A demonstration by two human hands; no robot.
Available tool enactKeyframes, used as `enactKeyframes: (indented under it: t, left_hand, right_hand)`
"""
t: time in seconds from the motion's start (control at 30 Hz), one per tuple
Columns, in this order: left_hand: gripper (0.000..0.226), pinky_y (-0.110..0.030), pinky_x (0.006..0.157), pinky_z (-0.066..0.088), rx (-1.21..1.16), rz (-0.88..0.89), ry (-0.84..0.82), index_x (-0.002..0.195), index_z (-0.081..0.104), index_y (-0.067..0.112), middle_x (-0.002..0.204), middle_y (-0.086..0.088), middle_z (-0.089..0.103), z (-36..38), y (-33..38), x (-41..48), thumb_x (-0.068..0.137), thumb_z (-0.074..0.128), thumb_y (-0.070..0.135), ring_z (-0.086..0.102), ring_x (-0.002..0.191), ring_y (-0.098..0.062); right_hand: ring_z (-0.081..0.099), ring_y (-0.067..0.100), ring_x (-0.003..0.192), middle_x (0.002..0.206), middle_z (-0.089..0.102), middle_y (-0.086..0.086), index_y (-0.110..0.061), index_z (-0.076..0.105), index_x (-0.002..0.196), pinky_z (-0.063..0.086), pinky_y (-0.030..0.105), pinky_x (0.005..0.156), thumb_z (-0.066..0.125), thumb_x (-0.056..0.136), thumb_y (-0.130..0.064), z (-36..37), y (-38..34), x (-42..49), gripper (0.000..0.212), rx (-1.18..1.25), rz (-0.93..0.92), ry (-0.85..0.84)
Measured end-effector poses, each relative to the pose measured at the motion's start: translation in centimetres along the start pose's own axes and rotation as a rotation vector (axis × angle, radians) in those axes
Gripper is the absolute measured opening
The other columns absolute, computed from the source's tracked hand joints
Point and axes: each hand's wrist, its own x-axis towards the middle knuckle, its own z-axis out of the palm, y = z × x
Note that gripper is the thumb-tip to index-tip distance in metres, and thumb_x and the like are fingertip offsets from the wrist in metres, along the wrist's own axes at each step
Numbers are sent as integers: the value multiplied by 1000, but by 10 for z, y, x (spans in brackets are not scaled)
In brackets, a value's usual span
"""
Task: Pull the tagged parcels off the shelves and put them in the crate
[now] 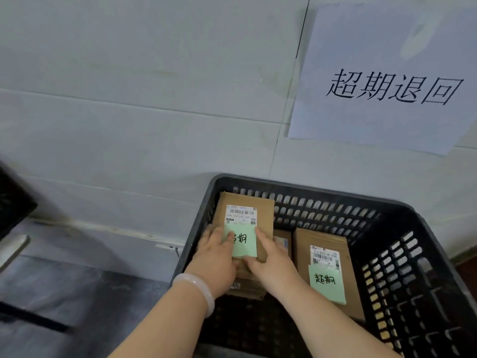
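We have a brown parcel [245, 223] between both hands, down inside the black crate [402, 257] at its left end. The left hand [215, 250] grips the parcel's left edge with the thumb lying over the green tag [241, 241]; the right hand [268, 254] clamps the right edge and lower corner. The parcel appears to sit on top of at least one more box [245, 288], whose end shows under our wrists.

The main risk we see is the stack. If we let go with the parcel off-centre, it could slide against the crate wall or tip toward the middle. The tag looks loosely attached, so dragging our left thumb away could peel it off or crease it, and the parcel would lose its mark.

To the right lies a second tagged parcel [327, 270], flat in the crate, with its own green tag [326, 282]. Between the two, a further box [282, 241] is partly hidden; we cannot tell whether it is tagged. The gap between the two parcels is narrow, so our right hand has little room to withdraw without nudging the neighbour. The bracelet [197, 289] on our left wrist is close to the crate rim and could catch on it. A paper sign [387, 86] hangs on the wall [129, 99] behind. The shelves are out of view.
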Motion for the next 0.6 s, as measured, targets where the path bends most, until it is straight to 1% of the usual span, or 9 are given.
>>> enactKeyframes:
  t: [0.07,0.1,0.17,0.23,0.3,0.33,0.47,0.53,0.6]
  left_hand:
    - [68,-37,122,1,38,45,8,156,13,19,163,-1,1,2,-1,3,100,45,42,-10,150,-25]
    - [69,-38,123,2,37,52,7,156,14,19,163,-1,2,3,-2,5,99,44,45,-10,150,-24]
    - [70,-40,123,4,35,59,9,156,14,19,163,-1,3,4,-3,6,99,43,48,-8,150,-23]
    - [70,-41,123,6,41,68,8,156,14,19,164,-1,3,4,-3,6,99,42,49,-7,150,-23]
    - [70,-42,123,6,29,74,17,156,15,19,164,-2,5,3,-3,4,99,42,49,-6,150,-23]
    - [70,-41,123,6,19,79,30,156,15,20,164,-2,6,2,-3,3,99,42,49,-5,150,-23]
    - [69,-37,123,6,17,139,150,155,17,24,164,-1,11,-5,-1,-5,98,44,49,2,151,-20]
    - [67,-37,122,10,16,177,225,155,19,28,163,2,13,-12,2,-13,97,45,50,5,150,-18]
    - [66,-37,122,13,18,198,288,154,21,31,163,5,14,-21,3,-25,96,45,52,7,150,-18]
  right_hand:
    - [33,14,135,151,27,-3,-43,24,149,28,20,100,67,87,-37,-1,2,2,76,7,-7,6]
    - [32,14,136,153,26,-3,-43,25,149,28,21,101,67,87,-38,-1,4,3,76,10,-9,3]
    - [28,15,140,156,22,-2,-45,23,150,27,27,110,65,88,-41,-3,6,3,75,15,-9,-17]
    - [20,18,145,160,16,0,-47,19,150,24,36,116,62,88,-46,-5,7,2,75,-11,2,-36]
    - [10,17,147,162,7,-3,-50,16,149,21,39,116,60,88,-52,-10,8,-1,75,-50,7,-28]
    - [9,17,148,162,5,-7,-51,15,149,21,39,115,58,88,-54,-13,8,-3,75,-73,-1,-11]
    - [10,14,148,161,2,-19,-54,12,147,24,41,114,56,85,-60,-30,6,-18,77,-183,-87,69]
    - [7,13,148,160,0,-22,-55,8,147,21,41,115,53,83,-67,-39,4,-28,79,-272,-159,98]
    - [2,8,147,159,-3,-22,-55,3,147,15,40,118,44,80,-75,-47,-3,-39,81,-349,-260,130]
